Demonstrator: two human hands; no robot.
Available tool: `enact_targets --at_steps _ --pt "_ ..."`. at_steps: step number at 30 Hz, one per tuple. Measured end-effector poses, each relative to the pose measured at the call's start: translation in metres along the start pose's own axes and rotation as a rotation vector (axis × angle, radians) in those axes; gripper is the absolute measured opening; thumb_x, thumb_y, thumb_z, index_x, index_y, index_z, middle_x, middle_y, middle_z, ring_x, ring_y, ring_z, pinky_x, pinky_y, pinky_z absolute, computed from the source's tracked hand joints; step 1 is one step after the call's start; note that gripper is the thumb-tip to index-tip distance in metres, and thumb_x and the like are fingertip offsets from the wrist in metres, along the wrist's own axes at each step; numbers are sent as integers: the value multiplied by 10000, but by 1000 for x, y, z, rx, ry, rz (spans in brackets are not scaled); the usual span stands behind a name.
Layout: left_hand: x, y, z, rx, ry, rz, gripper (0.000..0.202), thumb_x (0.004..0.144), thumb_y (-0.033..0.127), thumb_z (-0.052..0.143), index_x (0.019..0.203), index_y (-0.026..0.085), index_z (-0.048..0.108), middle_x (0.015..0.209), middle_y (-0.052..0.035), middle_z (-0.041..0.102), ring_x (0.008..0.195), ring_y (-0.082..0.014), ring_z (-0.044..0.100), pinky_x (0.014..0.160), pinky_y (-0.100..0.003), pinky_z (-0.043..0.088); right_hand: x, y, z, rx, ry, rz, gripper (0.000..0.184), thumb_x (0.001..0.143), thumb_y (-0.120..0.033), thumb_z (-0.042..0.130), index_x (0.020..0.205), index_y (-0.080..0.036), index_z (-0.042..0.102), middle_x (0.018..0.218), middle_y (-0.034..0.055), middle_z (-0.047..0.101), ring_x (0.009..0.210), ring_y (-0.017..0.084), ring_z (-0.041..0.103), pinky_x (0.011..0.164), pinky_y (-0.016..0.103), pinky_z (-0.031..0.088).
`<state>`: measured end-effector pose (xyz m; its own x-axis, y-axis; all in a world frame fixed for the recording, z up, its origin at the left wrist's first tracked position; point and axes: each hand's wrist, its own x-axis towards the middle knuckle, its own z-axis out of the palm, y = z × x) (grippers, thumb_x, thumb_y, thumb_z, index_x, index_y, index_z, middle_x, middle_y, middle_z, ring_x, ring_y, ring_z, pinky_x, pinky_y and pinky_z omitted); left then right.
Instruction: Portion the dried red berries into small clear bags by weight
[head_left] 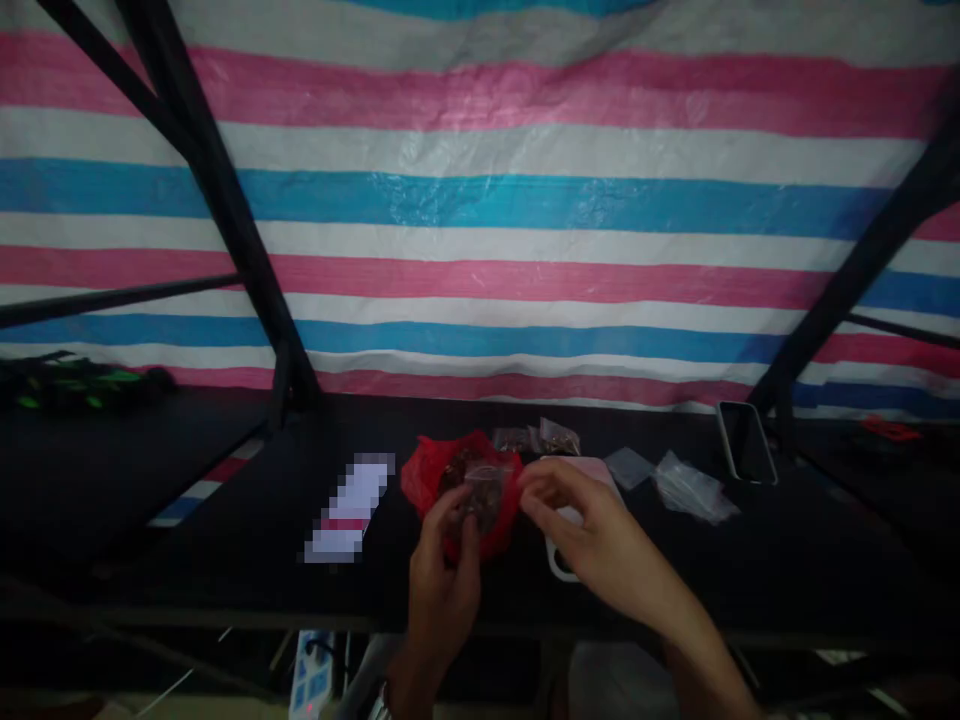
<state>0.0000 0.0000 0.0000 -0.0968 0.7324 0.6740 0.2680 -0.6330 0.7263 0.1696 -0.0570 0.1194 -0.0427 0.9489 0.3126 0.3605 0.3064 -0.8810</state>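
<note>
My left hand pinches a small clear zip bag between thumb and fingers. Dark contents show faintly through the plastic. Behind and around it lies a crumpled red plastic bag, open at the top, with small dark items inside that are too dim to name. My right hand is beside the red bag's right edge, its thumb and fingertips drawn together. Whatever those fingertips hold, if anything, does not show. Under the right hand is a pale pink and white flat object, partly covered.
Two small filled zip bags lie behind the red bag. Flat clear bags are spread to the right, near a phone. A pixelated bright rectangle lies left. Black frame bars rise before a striped sheet.
</note>
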Motion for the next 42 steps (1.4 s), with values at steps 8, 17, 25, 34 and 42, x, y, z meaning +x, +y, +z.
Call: enact_targets --at_steps 8,17,25,34,42 --pt "-8 5 6 -297 -89 -309 377 1018 436 652 1346 251 636 1334 -120 751 1187 -231 765 984 -337 641 29 54 5 178 52 101 277 926 -497 675 894 -226 725 876 29 752 842 203 692 789 300 547" --pt "9 8 14 -190 -327 -418 594 1066 611 417 1419 210 675 1454 -133 711 1442 -295 602 1234 -503 455 36 46 13 166 102 55 92 819 -288 744 770 -236 801 808 14 751 791 192 685 716 273 520" --pt "44 28 35 -173 -358 -265 480 1096 454 417 1406 222 699 1460 -101 714 1415 -251 630 1230 -455 461 41 51 -1 209 359 23 209 831 -436 774 852 -234 823 832 39 797 797 218 718 765 316 554" --pt "29 26 63 -237 -452 -263 502 1104 450 396 1506 250 619 1567 -80 630 1486 -230 557 1263 -441 411 27 62 -31 145 343 43 264 828 -492 814 821 -228 822 846 52 799 837 230 720 820 336 540" --pt "20 36 58 -123 -160 -214 417 1094 439 421 1183 190 743 1079 -105 807 1014 -213 776 904 -323 619 16 87 -62 182 511 205 520 727 -705 835 839 -203 756 634 5 675 633 190 624 630 301 497"
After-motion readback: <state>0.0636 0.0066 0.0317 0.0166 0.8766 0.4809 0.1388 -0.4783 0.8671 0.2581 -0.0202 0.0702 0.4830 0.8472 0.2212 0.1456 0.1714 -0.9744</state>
